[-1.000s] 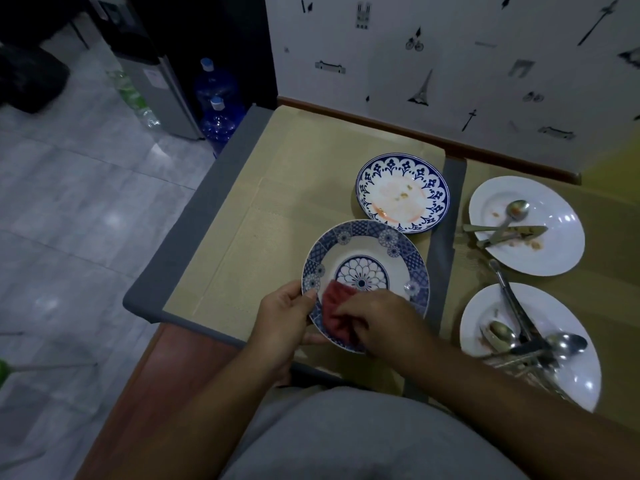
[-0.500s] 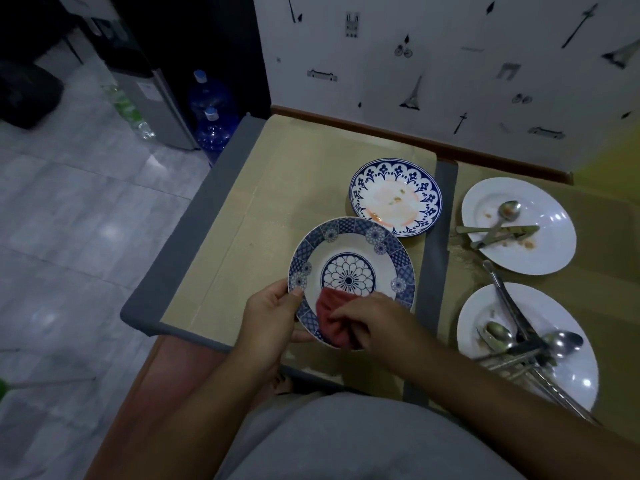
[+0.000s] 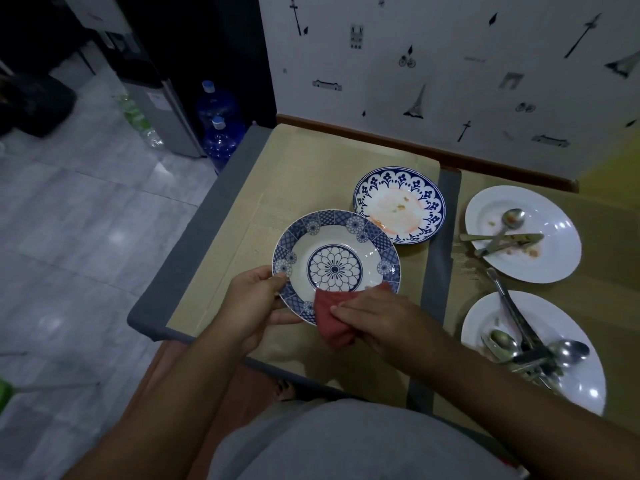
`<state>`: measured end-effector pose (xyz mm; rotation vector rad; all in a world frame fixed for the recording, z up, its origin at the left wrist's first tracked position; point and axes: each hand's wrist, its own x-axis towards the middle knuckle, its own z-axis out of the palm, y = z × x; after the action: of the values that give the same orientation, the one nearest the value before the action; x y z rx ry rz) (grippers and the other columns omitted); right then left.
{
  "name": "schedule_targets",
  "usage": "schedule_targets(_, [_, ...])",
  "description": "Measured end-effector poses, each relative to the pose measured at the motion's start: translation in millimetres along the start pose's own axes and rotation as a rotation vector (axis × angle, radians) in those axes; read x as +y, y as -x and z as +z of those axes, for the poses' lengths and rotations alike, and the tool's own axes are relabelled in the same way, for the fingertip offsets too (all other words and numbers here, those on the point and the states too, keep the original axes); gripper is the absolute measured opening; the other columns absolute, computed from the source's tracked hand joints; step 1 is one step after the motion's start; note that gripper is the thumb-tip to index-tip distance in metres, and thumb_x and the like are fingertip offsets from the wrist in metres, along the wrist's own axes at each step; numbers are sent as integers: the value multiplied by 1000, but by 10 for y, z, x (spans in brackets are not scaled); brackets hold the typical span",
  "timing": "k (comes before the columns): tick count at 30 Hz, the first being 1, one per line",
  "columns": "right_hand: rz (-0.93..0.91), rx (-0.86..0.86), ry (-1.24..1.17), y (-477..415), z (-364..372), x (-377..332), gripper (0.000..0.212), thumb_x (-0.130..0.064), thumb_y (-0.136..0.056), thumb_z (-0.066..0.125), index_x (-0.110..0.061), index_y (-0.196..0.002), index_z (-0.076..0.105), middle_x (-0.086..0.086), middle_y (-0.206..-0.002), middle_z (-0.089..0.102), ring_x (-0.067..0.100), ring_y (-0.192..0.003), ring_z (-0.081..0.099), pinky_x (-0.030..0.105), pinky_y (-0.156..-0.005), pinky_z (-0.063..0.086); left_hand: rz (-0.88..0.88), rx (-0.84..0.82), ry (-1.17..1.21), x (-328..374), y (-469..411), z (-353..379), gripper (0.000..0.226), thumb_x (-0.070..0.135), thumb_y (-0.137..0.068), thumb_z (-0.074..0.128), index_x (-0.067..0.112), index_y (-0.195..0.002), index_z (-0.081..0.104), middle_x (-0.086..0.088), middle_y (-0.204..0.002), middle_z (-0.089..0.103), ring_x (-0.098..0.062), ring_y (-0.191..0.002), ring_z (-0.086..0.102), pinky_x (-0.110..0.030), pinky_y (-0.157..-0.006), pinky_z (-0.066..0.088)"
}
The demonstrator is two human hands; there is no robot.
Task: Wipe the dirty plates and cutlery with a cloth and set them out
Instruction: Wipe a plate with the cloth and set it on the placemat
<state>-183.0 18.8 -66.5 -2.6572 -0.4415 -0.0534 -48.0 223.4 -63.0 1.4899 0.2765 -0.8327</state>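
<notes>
No writing can be read anywhere: the wall (image 3: pixel 450 64) carries only small black drawings (towers, a bicycle, arches), and the label on the grey appliance (image 3: pixel 156 98) by the blue water bottles (image 3: pixel 221 133) is too small to make out. The left hand (image 3: pixel 254 303) is clamped on the left rim of the flower-patterned plate (image 3: pixel 334 268), thumb on top, holding it just above the bench (image 3: pixel 294 174). The right hand (image 3: pixel 377 317) is closed on the red cloth (image 3: pixel 334 313), pressing it over the plate's near rim. Since half a second ago the cloth has slid right along that rim, uncovering more of the centre flower, and the plate sits slightly higher in view. Behind it lies a smeared blue-rimmed plate (image 3: pixel 400 206); to the right, two white plates (image 3: pixel 554 244) hold used cutlery (image 3: pixel 512 313).
</notes>
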Motion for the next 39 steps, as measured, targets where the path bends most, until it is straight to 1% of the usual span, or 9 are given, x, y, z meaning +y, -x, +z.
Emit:
schedule_targets(8, [-164,187,100,-245,-266,-48,23,-6,-90,62,-6,-111,71,12,-101,71,29,-85,63,39,-74,52,-54,-79,-48,171,-87,-128,25,13,-106,49,0,-118,67,-14,-97,80,-19,-77,78,-27,-60,61])
schedule_targets(11, [-139,199,70,-307,-382,-81,28,0,-87,59,-3,-112,70,13,-100,71,30,-85,63,40,-76,52,-13,-68,-98,174,-78,-185,38,29,-106,51,5,-134,57,-16,-122,73,-21,-93,77,-30,-69,62])
schedule_targets(13, [-86,198,41,-342,-432,-96,33,2,-84,61,-2,-115,69,13,-103,72,30,-89,64,40,-79,53,208,3,-396,157,-70,-308,61,56,-99,52,29,-153,38,3,-149,52,-13,-123,62,-31,-91,55])
schedule_targets(16, [-12,203,-33,-350,-507,-81,40,4,-78,67,-2,-118,67,14,-105,72,31,-91,65,42,-79,54,643,-129,-981,157,-16,-416,68,69,-92,51,48,-153,31,26,-155,33,5,-144,29,-27,-115,28])
schedule_targets(18, [16,191,-95,-333,-564,-36,43,3,-78,70,-4,-120,66,11,-107,71,26,-94,64,37,-82,53,763,-241,-1084,181,-37,-404,48,46,-98,58,42,-145,50,18,-146,53,1,-136,46,-36,-120,32])
schedule_targets(21, [30,155,-121,-327,-679,61,43,2,-80,71,-10,-121,65,6,-109,71,17,-98,62,29,-86,50,889,-268,-1051,261,-29,-313,24,20,-100,59,26,-118,72,15,-104,74,0,-92,67,-29,-87,57])
schedule_targets(25, [194,281,-252,-323,-876,254,54,1,-85,67,-30,-129,59,-7,-114,66,7,-104,61,22,-88,54,744,-321,-887,276,74,-247,27,26,-103,57,47,-91,69,20,-75,67,-3,-68,63,-17,-60,48])
schedule_targets(31, [634,478,-323,-213,-740,354,55,-1,-90,57,-38,-131,57,3,-115,69,14,-88,64,17,-76,54,287,-271,-301,15,278,-123,26,23,-103,52,20,-115,75,-3,-107,78,-21,-100,74,-29,-73,62])
schedule_targets(39, [397,171,-348,-237,-254,-296,57,-7,-86,52,-21,-141,51,-6,-151,42,9,-144,25,32,-121,14,37,-260,118,-281,311,106,39,32,-97,57,8,-124,70,-20,-120,73,-34,-109,71,-44,-85,61])
